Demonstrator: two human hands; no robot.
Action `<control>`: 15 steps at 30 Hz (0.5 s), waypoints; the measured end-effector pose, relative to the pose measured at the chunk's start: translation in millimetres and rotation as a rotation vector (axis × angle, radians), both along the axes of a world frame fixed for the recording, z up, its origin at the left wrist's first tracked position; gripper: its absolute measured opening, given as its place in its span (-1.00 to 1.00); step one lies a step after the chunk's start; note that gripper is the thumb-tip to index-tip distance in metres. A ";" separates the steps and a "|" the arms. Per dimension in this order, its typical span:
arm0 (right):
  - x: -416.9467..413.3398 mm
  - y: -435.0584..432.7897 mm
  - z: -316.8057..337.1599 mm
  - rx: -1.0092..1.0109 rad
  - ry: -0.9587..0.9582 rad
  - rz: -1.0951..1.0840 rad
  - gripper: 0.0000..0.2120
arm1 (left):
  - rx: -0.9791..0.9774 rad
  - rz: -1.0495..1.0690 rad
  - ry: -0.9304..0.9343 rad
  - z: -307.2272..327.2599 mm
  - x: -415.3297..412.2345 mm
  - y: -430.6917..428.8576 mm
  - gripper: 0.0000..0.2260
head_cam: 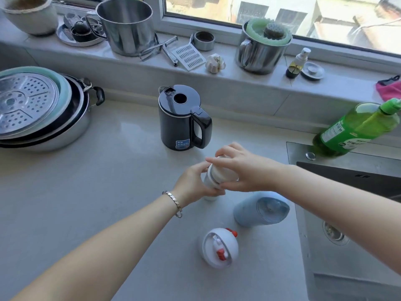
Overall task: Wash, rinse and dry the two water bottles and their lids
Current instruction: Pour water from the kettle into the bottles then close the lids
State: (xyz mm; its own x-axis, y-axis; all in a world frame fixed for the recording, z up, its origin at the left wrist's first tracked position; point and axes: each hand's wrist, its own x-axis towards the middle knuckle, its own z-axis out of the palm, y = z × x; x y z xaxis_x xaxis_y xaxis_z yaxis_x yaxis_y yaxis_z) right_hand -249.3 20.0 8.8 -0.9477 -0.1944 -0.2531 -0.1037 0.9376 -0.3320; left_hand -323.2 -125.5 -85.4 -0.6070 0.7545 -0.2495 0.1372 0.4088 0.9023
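Now, left hand [195, 181]: fingers and thumb are curled round the body of the white water bottle [207, 181], which leans slightly with its base down at the countertop [108, 192]; a silver bracelet [173, 202] sits on that wrist.
Right hand [240, 168]: laid over the bottle's top, fingers wrapped round the white lid [224, 173]; I cannot tell whether the lid is tight or loose.
In the way: the right hand's palm hides the crown of the lid, and the left hand's fingers cover much of the bottle's body.
Blue water bottle [260, 210]: on the countertop just under the right wrist, nearer the person than both hands, apart from the white bottle, between the hands and the sink.
White domed lid [219, 247]: nearer the person again, with red catches, lying alone close to the blue bottle but not touching it.
Black electric kettle [182, 124]: straight beyond the hands and close, handle turned toward the right-hand side.
Sink [308, 246]: out past the right forearm, which crosses above its corner.
Green dish-soap bottle [355, 129]: well beyond the right forearm, at the sink's back rim.
Stacked pans [65, 131]: far out from the left hand, a perforated steamer plate [26, 101] on top.
Windowsill [152, 68]: beyond the kettle, carrying a steel pot [125, 25], a steel mug [260, 55] stuffed with a green sponge, a garlic bulb [216, 63] and a small spray bottle [296, 64].
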 end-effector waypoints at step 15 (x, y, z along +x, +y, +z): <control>12.6 -12.4 0.3 0.207 0.016 -0.151 -0.29 | 0.028 -0.010 -0.034 -1.6 -0.6 -0.9 -0.48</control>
